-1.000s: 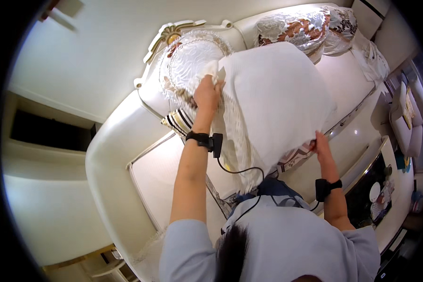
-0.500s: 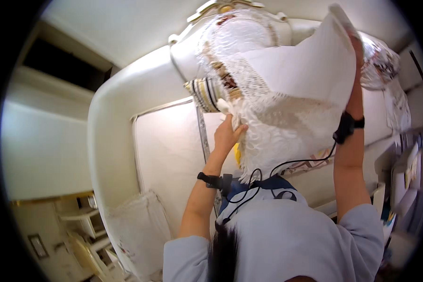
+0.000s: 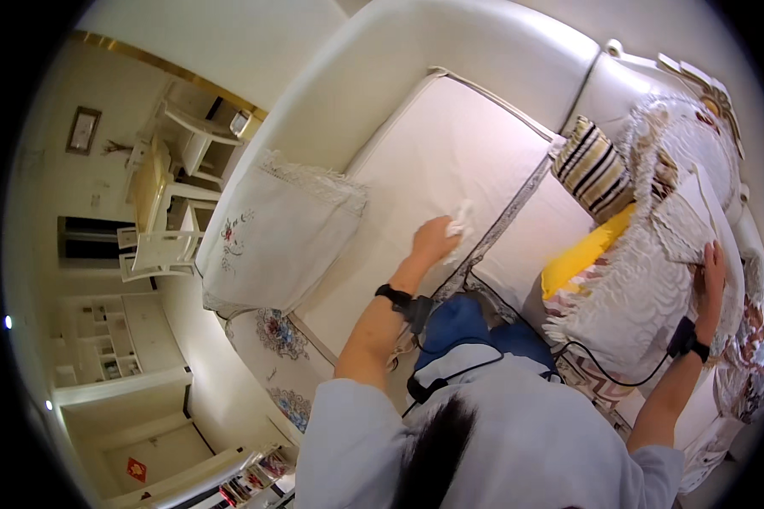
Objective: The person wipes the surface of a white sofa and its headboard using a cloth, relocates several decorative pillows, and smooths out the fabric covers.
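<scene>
My left hand is closed around a small crumpled white cloth, held over the left part of the sofa's pale seat cushion. Its fingers are partly hidden. On the right, my right hand rests on a white lace-trimmed cover with its fingers stretched out. This cover lies folded over a white fringed throw, draped across a heap of things. From beneath the fringe sticks a yellow cloth or cushion, beside a striped cushion.
A white embroidered cover hangs over the sofa's left arm. The sofa's pale backrest curves round behind. Grey lace trim runs between the seat cushions. Further left stand a dining table and white chairs. A thin black cable joins my wrist straps.
The view has swung left. My left hand has moved away from the fringed throw to over the left cushion. The white cover my right hand held raised now lies lowered on the heap.
</scene>
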The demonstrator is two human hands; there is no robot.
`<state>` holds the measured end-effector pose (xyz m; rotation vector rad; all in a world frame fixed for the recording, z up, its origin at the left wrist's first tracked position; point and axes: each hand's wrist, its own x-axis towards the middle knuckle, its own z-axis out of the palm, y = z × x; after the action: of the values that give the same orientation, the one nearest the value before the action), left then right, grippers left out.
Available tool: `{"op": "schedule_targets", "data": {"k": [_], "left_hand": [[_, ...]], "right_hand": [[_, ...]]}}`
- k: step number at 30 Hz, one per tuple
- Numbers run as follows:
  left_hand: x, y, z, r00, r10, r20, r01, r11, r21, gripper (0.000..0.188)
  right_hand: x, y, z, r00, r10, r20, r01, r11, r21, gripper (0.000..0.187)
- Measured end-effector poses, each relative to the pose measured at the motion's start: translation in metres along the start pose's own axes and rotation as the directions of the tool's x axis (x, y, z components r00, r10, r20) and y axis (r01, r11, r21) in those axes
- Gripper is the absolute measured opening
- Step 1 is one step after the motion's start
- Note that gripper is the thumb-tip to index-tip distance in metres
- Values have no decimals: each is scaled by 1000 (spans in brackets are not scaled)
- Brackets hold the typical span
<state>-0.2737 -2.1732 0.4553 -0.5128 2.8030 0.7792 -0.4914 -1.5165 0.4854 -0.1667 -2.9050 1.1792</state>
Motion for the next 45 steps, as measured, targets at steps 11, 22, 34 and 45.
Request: {"op": "schedule_targets", "data": {"k": [11, 22, 34, 45], "left_hand": [[25, -363, -209, 716, -91, -692, 292, 940, 179, 41], [13, -495, -243, 761, -545, -352, 567, 822, -49, 96], [-66, -381, -288, 732, -93, -675, 98, 995, -32, 22], [-155, -99, -433, 427, -259, -866, -51, 950, -309, 47]], "right_hand": [[-77, -83, 81, 957, -229, -177, 140, 902, -409, 43], [-166, -207, 199, 948, -308, -84, 221, 822, -524, 34], [-221, -269, 360, 835, -81, 544, 93, 996, 6, 31], [-242, -318, 421, 472, -227, 852, -154, 930, 333, 99]]}}
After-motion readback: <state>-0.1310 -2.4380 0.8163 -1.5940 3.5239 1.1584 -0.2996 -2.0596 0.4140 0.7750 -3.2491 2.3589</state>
